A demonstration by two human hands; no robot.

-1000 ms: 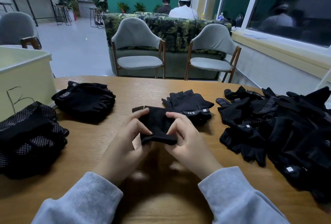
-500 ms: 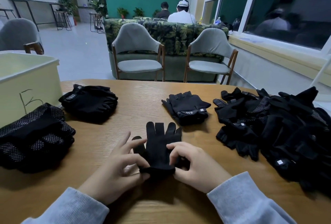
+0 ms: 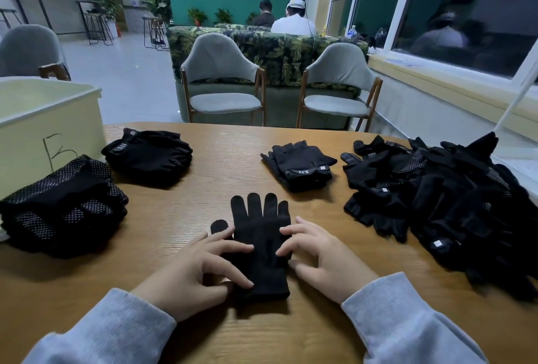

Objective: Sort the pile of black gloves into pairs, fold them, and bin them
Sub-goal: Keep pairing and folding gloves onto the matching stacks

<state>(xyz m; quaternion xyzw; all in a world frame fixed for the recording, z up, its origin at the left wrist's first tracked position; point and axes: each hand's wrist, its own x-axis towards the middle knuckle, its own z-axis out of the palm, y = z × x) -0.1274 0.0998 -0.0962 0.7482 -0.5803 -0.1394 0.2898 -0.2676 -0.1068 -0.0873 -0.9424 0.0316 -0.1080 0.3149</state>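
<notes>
1. A person in grey sleeves works at a wooden tabletop [image 3: 221, 160], both hands set on a plain black glove [image 3: 259, 244] that lies flat near the front edge, its fingers spread and pointing away from the person.
2. The left hand [image 3: 192, 273] rests on the glove's left side, fingers extended and fingertips pressing the fabric near the thumb and the cuff; its grip is open, nothing clasped.
3. The right hand [image 3: 323, 259] touches the glove's right edge with loosely bent fingers, its grip likewise open.
4. An unsorted pile of black gloves [image 3: 445, 203] is heaped at the right end of the tabletop, some showing dotted palms.
5. A folded pair with a labelled cuff [image 3: 300, 165] sits beyond the flat glove, just left of the pile.
6. At the left, another folded stack [image 3: 148, 157] lies near a stack of dotted gloves [image 3: 64, 206], which sits against a pale bin [image 3: 43, 119] marked with a handwritten letter.
7. Two grey chairs [image 3: 221, 78] stand behind the tabletop.
</notes>
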